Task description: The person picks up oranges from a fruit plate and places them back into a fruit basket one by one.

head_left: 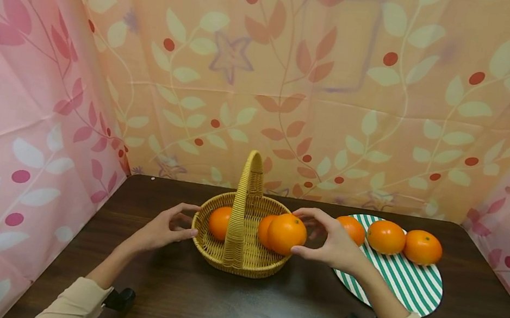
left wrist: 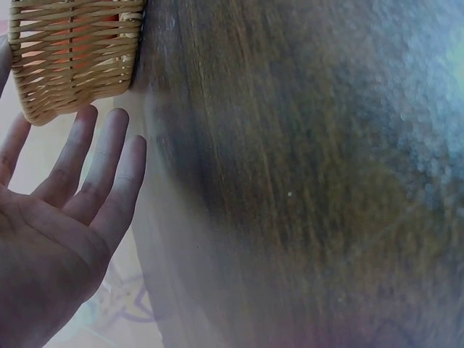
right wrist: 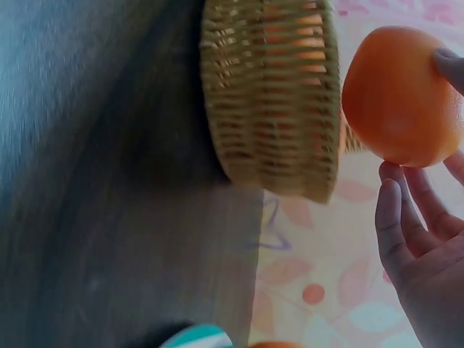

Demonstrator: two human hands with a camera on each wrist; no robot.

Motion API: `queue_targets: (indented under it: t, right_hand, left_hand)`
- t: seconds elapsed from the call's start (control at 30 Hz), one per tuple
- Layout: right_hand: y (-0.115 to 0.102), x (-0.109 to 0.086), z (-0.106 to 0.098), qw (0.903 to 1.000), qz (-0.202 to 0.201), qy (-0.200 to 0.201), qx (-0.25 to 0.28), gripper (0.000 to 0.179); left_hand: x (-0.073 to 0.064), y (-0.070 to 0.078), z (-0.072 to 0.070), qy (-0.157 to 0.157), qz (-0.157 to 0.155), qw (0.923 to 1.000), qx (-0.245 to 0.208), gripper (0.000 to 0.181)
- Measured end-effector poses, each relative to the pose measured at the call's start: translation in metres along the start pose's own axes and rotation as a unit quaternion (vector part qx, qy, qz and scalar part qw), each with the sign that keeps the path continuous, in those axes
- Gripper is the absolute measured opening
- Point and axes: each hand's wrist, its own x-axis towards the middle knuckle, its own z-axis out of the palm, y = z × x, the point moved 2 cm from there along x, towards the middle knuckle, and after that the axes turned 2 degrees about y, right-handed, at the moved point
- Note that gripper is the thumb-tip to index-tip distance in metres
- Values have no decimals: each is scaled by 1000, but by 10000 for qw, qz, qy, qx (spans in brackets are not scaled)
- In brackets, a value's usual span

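Orange point(head_left: 287, 234), pinched in the right hand point(head_left: 335, 243), hangs high, apparently to clear the basket point(head_left: 243, 270) just beyond those fingers; the left hand point(head_left: 165, 227), fingers spread, touches its opposite rim, probably steadying it.

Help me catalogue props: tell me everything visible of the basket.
The basket is golden, oval and woven, wicker by its look, with one arched handle across its middle. It stands upright on the table; inside, one orange lies left of the handle, another orange right. The left hand appears to touch its left rim.
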Motion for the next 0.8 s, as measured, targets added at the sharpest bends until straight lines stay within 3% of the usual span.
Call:
queue_targets:
  t: [0.37,0.8]
  right_hand:
    - [1,2,27,9988,-479,50,-33,66]
    - [9,1,35,9993,-355,-29,-132,61]
  left_hand:
    - [-1,2,1,28,31,10000,-2,57]
    - [0,0,0,-18,60,9999,-110,57]
